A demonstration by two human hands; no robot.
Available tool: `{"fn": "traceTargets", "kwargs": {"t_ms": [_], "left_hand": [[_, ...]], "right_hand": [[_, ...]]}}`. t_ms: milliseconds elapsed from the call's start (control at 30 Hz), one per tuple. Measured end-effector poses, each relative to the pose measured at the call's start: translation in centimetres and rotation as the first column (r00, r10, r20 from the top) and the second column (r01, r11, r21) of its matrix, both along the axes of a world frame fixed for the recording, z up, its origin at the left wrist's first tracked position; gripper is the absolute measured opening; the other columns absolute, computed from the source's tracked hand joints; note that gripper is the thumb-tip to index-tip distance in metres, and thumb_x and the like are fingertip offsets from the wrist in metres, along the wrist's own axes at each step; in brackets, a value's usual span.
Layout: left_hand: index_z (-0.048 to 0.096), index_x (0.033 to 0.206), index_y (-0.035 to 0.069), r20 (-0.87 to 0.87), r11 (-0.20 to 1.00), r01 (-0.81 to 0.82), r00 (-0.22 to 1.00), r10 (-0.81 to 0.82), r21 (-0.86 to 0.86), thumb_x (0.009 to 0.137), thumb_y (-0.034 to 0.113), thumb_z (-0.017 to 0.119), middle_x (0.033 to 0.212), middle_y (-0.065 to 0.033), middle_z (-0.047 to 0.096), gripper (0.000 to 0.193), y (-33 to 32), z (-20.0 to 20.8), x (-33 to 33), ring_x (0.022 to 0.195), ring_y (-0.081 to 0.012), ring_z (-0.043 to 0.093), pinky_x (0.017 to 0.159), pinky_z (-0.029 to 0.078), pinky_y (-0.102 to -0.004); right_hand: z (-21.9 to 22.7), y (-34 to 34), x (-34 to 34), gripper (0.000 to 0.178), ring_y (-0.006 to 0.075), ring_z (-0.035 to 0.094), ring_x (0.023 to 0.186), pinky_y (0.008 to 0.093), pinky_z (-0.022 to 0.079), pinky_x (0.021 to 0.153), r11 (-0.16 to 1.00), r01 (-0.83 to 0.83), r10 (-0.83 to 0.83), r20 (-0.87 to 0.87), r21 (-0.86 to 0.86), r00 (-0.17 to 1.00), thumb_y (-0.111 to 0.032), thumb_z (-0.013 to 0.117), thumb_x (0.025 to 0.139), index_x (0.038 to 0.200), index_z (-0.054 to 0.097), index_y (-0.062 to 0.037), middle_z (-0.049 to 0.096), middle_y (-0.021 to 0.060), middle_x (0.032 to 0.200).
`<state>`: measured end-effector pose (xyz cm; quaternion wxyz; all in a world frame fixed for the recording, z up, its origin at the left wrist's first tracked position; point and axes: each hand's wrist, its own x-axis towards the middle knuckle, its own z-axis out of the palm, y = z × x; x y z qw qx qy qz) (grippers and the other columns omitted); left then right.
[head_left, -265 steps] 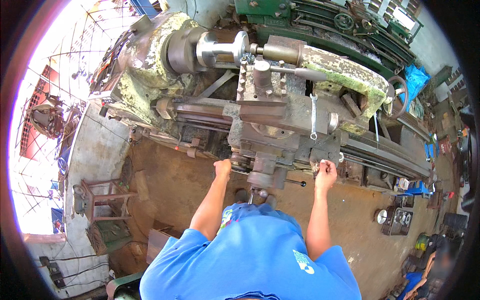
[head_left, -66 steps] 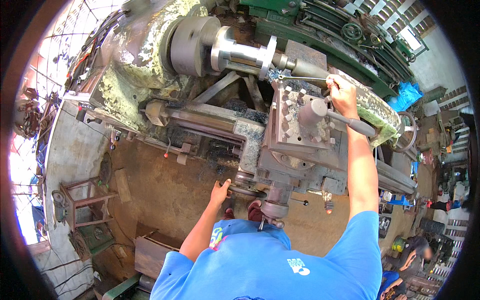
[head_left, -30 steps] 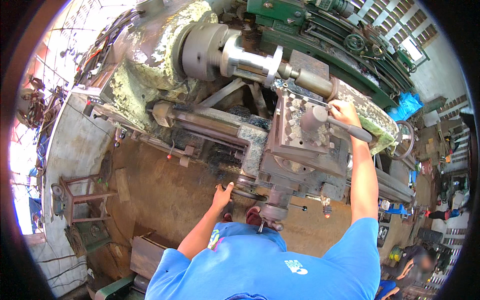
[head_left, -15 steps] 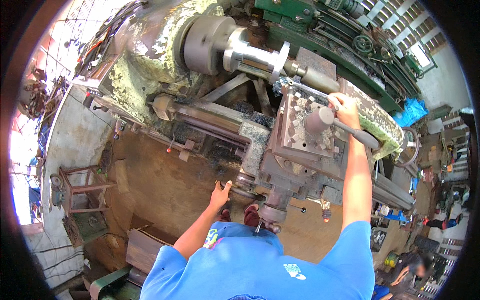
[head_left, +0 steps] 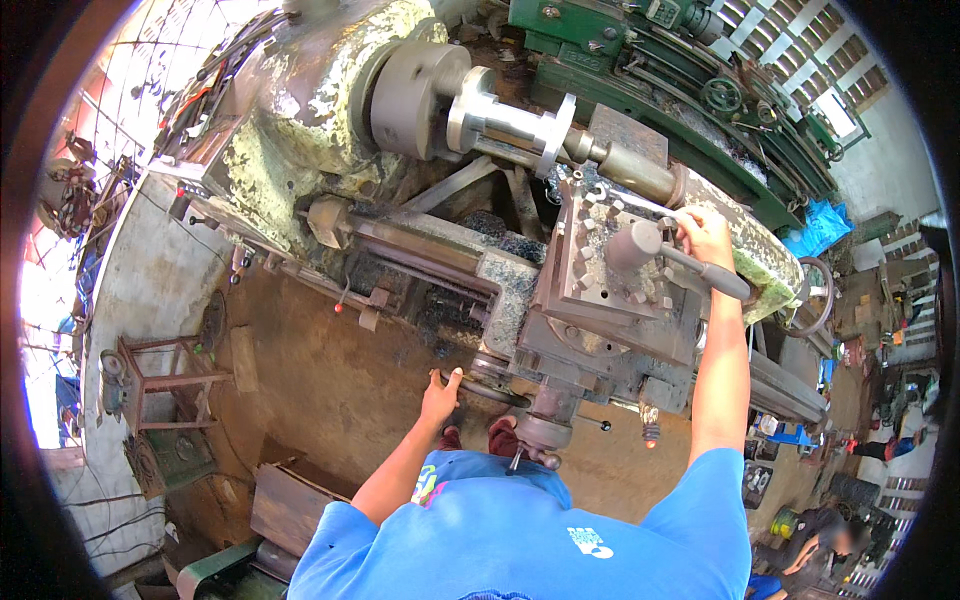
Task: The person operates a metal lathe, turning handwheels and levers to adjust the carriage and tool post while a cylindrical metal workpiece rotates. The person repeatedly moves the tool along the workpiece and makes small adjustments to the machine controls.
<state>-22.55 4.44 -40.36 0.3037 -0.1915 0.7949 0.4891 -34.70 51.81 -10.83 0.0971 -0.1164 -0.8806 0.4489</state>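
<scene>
My left hand (head_left: pixel 440 395) is closed on the rim of the carriage handwheel (head_left: pixel 490 392) at the front of a big lathe. My right hand (head_left: pixel 708 238) reaches past the tool post (head_left: pixel 605 270) and grips the near end of a thin metal rod (head_left: pixel 640 202). This rod lies along the far side of the tool post, its other end close to the shiny flanged workpiece (head_left: pixel 510 122). The chuck (head_left: pixel 415 98) holds the workpiece at the left, and the tailstock quill (head_left: pixel 635 172) stands at its right. Beside my right wrist is the tool post's clamping lever (head_left: pixel 705 270).
Metal chips lie on the lathe bed (head_left: pixel 430 225). A green lathe (head_left: pixel 690 110) stands behind, a blue plastic sheet (head_left: pixel 825 228) near its right end. At left is a rusty metal frame stand (head_left: pixel 175 375). Another person (head_left: pixel 825 540) is at the lower right.
My right hand has moved slightly right and nearer, and the rod's far end has drawn back from the workpiece flange. My left hand remains on the handwheel.
</scene>
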Motion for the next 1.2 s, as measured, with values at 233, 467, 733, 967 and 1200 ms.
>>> {"fn": "traceTargets", "kwargs": {"t_ms": [233, 467, 733, 967, 1200], "left_hand": [[0.030, 0.144, -0.009, -0.040, 1.000, -0.005, 0.999, 0.005, 0.017, 0.088, 0.060, 0.055, 0.095, -0.0232, 0.068, 0.093, -0.1, -1.4, -0.1, 0.065, -0.0234, 0.067, 0.072, 0.052, -0.0340], [0.028, 0.145, -0.008, -0.012, 1.000, 0.012, 1.000, -0.012, -0.001, 0.088, 0.061, 0.056, 0.108, -0.0266, 0.066, 0.095, -0.1, 0.4, 0.0, 0.068, -0.0222, 0.067, 0.075, 0.052, -0.0337], [0.043, 0.134, -0.009, 0.006, 0.997, 0.071, 0.997, -0.071, -0.015, 0.084, 0.070, 0.052, 0.118, -0.0367, 0.058, 0.093, -0.6, -0.4, 0.1, 0.116, -0.0461, 0.056, 0.099, 0.045, -0.0459], [0.025, 0.146, -0.010, 0.059, 0.995, 0.089, 0.994, -0.087, -0.033, 0.080, 0.078, 0.048, 0.113, -0.0317, 0.059, 0.113, -0.7, -0.5, -0.5, 0.110, -0.0390, 0.059, 0.094, 0.046, -0.0436], [0.043, 0.120, -0.011, 0.035, 0.980, -0.002, 0.999, -0.004, 0.197, 0.083, 0.063, 0.060, 0.088, -0.0198, 0.065, 0.085, -0.7, -1.1, -0.9, 0.064, -0.0273, 0.066, 0.062, 0.053, -0.0383]], "right_hand": [[0.3, -0.8, -1.8, 0.021, 0.0072, 0.050, 0.051, 0.0230, 0.038, 0.046, 0.987, -0.083, 0.079, -0.039, -0.135, 0.996, -0.020, 0.061, 0.092, 0.083, 0.067, -0.0018, 0.059, 0.0010, 0.065], [-3.9, -0.8, -6.0, 0.026, 0.0151, 0.058, 0.061, 0.0328, 0.046, 0.059, 0.932, -0.271, 0.268, 0.045, 0.240, 0.962, -0.024, 0.065, 0.086, 0.083, 0.069, 0.0011, 0.065, 0.0078, 0.069], [-2.6, 1.9, 2.4, 0.016, 0.0061, 0.046, 0.057, 0.0232, 0.034, 0.051, 0.993, 0.091, -0.101, -0.140, -0.078, 0.985, -0.020, 0.060, 0.093, 0.092, 0.067, -0.0062, 0.053, -0.0034, 0.067], [-1.4, 1.0, 15.1, 0.021, 0.0048, 0.043, 0.055, 0.0193, 0.035, 0.049, 0.740, 0.488, -0.647, -0.291, -0.463, 0.704, -0.019, 0.057, 0.099, 0.104, 0.061, 0.0012, 0.056, 0.0016, 0.075], [0.4, -13.9, 21.2, 0.029, 0.0064, 0.046, 0.055, 0.0189, 0.039, 0.042, 0.348, -0.276, -0.570, -0.436, -0.896, 0.697, -0.005, 0.059, 0.091, 0.119, 0.052, 0.0021, 0.056, 0.0024, 0.078]]}}
